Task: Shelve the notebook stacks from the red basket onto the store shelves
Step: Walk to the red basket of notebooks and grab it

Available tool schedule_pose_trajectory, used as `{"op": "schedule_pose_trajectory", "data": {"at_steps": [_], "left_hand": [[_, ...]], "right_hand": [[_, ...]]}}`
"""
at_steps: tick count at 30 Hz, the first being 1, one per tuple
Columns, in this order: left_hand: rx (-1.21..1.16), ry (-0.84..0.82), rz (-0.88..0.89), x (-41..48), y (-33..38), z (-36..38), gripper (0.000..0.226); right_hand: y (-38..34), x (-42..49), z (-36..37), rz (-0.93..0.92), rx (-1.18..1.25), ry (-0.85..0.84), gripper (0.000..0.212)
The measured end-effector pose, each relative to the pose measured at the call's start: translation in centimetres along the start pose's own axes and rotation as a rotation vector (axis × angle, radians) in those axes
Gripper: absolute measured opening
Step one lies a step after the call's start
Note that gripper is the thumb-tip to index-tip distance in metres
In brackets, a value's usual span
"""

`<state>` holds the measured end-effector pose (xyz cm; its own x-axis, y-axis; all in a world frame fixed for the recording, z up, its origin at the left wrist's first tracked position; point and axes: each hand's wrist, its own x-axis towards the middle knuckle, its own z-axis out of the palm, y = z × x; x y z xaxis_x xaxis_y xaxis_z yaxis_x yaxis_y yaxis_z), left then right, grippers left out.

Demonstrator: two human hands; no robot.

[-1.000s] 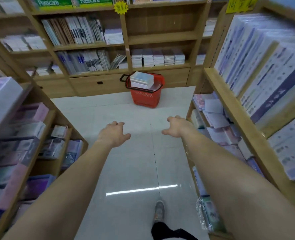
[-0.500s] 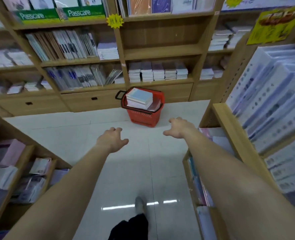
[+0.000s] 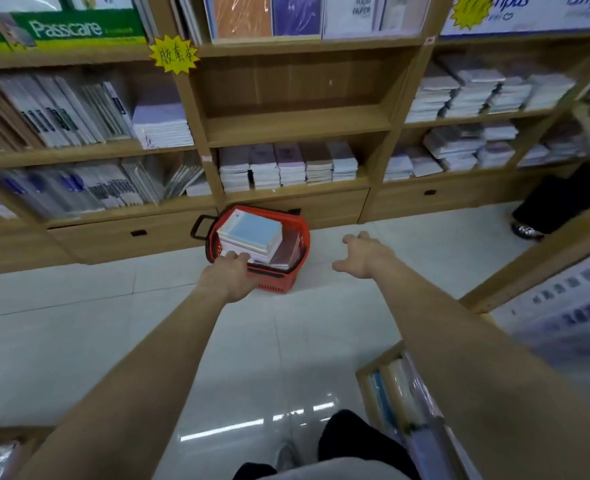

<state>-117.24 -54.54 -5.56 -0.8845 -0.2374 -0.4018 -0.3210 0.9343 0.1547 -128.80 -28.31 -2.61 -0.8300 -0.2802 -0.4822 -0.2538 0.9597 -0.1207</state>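
Note:
A red basket [image 3: 295,233] with a black handle stands on the floor against the wooden store shelves [image 3: 297,124]. Inside it lies a notebook stack [image 3: 250,233] with a light blue cover on top, and a dark red notebook beside it. My left hand [image 3: 229,275] overlaps the basket's near rim, fingers spread toward the stack; contact cannot be made out. My right hand [image 3: 364,252] hovers over the floor to the right of the basket, fingers spread and holding nothing.
One middle shelf bay is bare; the bay under it holds a row of notebook stacks [image 3: 286,164]. Another person's dark trousers and shoe [image 3: 542,209] stand at the right. A low shelf unit [image 3: 407,400] juts in at the lower right.
I have walked closer to the shelves, so the basket looks larger. Both arms stayed stretched forward, and my left hand now overlaps the basket's near rim.

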Motion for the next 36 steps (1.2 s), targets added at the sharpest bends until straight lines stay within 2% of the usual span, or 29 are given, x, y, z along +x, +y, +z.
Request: {"op": "schedule_pose_trajectory", "data": {"at_steps": [9, 14, 18, 23, 30, 36], "left_hand": [[0.023, -0.016, 0.014, 19.6, 1.6, -6.3, 0.074], [-0.083, -0.012, -0.031, 29.2, 3.1, -10.5, 0.074], [-0.153, -0.027, -0.034, 35.5, 3.1, -12.8, 0.07], [-0.156, -0.015, -0.078, 43.2, -0.1, -14.5, 0.069], [-0.198, -0.037, -0.212, 49.9, -5.0, -17.1, 0.071], [-0.296, -0.009, -0.464, 49.7, -6.2, -18.4, 0.079]], "right_hand": [[0.3, 18.4, -8.1, 0.001, 0.033, -0.032, 0.079], [-0.1, 27.6, -13.6, -0.044, 0.0, -0.045, 0.07], [-1.1, 35.3, -16.5, -0.105, -0.003, -0.06, 0.074], [-4.3, 44.5, -19.8, -0.145, -0.106, -0.091, 0.079], [-10.3, 53.5, -23.1, -0.233, -0.148, -0.1, 0.071], [-16.2, 58.3, -24.9, -0.457, -0.245, -0.165, 0.074]]}}
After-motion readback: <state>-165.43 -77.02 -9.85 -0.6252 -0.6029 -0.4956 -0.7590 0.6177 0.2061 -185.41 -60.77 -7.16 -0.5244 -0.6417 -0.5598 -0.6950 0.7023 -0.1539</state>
